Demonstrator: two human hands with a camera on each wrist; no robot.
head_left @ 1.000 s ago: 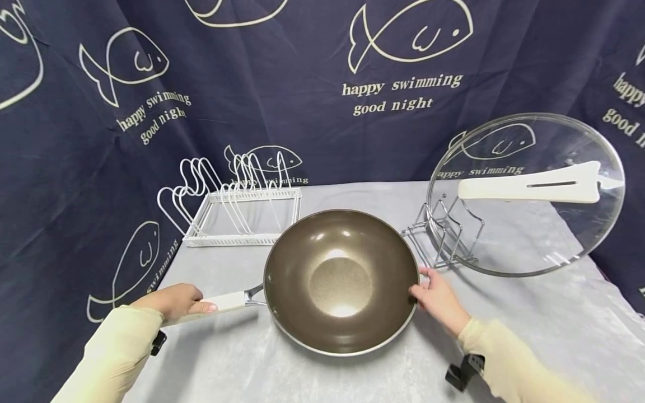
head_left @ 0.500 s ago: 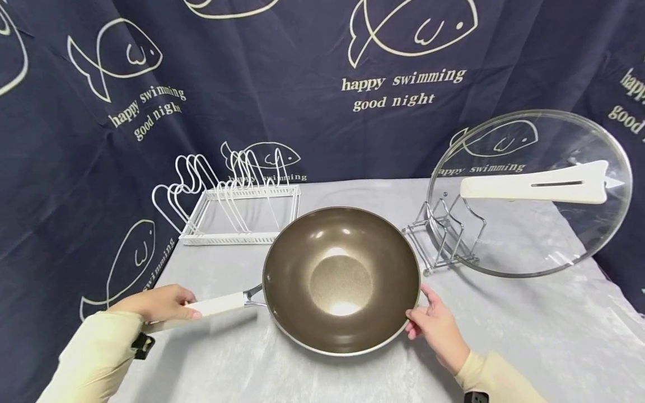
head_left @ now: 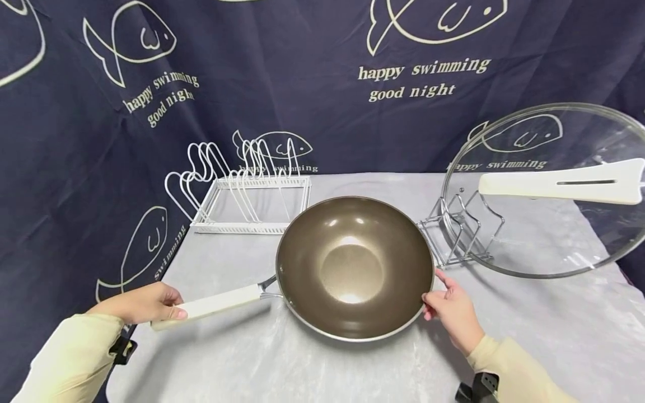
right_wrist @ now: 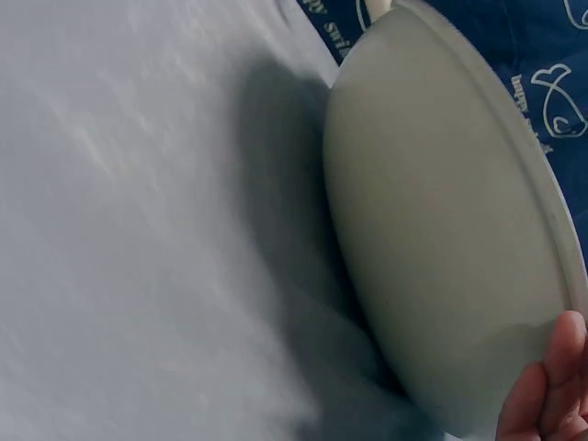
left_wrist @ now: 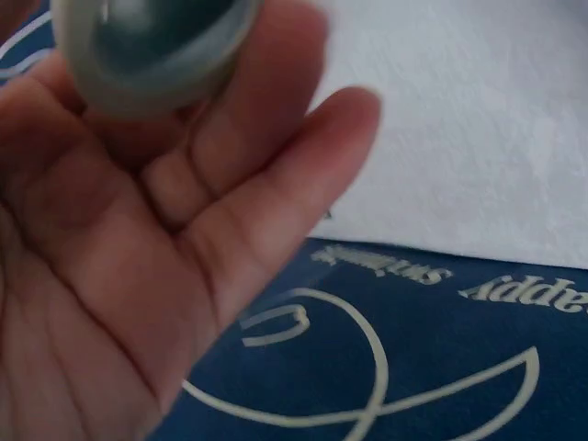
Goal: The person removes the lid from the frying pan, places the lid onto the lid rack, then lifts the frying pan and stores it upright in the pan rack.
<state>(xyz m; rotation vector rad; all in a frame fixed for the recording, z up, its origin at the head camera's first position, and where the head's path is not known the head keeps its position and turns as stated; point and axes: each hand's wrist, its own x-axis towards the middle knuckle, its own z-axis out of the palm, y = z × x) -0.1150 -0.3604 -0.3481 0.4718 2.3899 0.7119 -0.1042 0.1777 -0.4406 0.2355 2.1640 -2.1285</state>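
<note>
A wok (head_left: 353, 274) with a brown inside and a pale outer wall sits on the grey tabletop in the head view, its long cream handle (head_left: 227, 302) pointing left. My left hand (head_left: 143, 302) holds the handle by its far end, thumb along the top. The left wrist view shows the rounded handle end (left_wrist: 152, 55) in the fingers, close and blurred. At the wok's right rim, my right hand (head_left: 456, 310) pinches the edge, with the thumb over the rim. Fingertips (right_wrist: 565, 349) touch the pale underside in the right wrist view.
Behind the wok at left stands a white wire rack (head_left: 257, 226). A large glass lid (head_left: 544, 235) with a long white handle stands tilted in a small metal rack (head_left: 461, 235) at right, close to the wok. A dark blue fish-print curtain (head_left: 302, 84) closes the back.
My left hand has slid outward along the handle to its end. My right hand has shifted a little toward the front along the rim. The head view has tilted and turned slightly.
</note>
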